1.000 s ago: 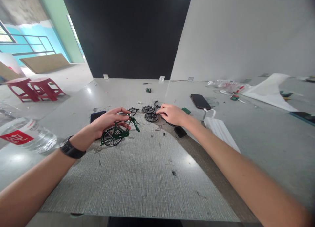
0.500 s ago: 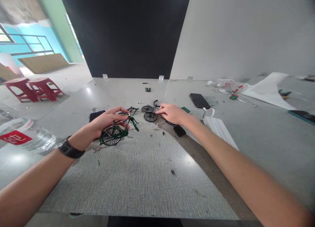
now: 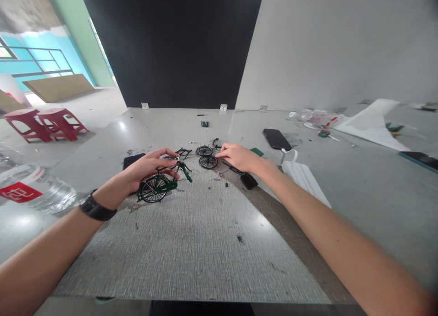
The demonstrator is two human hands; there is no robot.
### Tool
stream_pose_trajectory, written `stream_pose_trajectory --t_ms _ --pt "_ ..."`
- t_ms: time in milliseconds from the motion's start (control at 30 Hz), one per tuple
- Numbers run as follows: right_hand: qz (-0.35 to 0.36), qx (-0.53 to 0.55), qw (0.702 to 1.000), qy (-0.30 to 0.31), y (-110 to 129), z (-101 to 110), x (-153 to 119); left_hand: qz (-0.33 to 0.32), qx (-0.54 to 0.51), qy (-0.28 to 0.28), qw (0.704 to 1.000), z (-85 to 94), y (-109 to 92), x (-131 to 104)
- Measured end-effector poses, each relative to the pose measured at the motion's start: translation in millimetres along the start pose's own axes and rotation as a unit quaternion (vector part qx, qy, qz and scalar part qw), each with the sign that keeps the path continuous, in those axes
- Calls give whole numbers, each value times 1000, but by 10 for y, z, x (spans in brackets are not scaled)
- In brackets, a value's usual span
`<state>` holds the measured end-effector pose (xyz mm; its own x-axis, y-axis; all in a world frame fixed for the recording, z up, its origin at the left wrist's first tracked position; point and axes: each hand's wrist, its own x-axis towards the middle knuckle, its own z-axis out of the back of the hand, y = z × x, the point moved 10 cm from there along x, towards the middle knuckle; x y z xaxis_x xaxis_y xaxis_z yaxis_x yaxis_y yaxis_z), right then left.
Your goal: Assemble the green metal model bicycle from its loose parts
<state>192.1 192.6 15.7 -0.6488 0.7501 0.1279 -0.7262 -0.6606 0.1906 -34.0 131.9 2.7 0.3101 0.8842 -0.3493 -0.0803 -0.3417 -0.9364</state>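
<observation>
A green model bicycle [image 3: 170, 183] with one black spoked wheel [image 3: 153, 189] fitted at the rear is held by my left hand [image 3: 150, 167], fingers closed round its upper frame. No wheel shows at its front end. Two loose spoked wheels lie on the table to its right, the far wheel [image 3: 204, 150] and the near wheel [image 3: 208, 161]. The fingertips of my right hand [image 3: 236, 155] come together at the near wheel's right edge; what they pinch, if anything, is hidden. Beyond that hand lies a thin black curved part [image 3: 216, 144].
A black frame part [image 3: 184, 152] and a dark flat object [image 3: 132, 160] lie by my left hand. Right of centre are a small black pad [image 3: 249, 181], a phone [image 3: 276, 139] and a white power bank [image 3: 305, 181]. A water bottle [image 3: 34, 188] stands at left.
The whole view has shifted very slightly. Both hands, the bicycle and the loose wheels keep their places relative to one another.
</observation>
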Motion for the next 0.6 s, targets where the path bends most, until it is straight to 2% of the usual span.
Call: stream_pose_trajectory --t_ms 600 --pt "7 31 999 -13 -8 -2 8 6 -14 -10 1000 -23 -8 -18"
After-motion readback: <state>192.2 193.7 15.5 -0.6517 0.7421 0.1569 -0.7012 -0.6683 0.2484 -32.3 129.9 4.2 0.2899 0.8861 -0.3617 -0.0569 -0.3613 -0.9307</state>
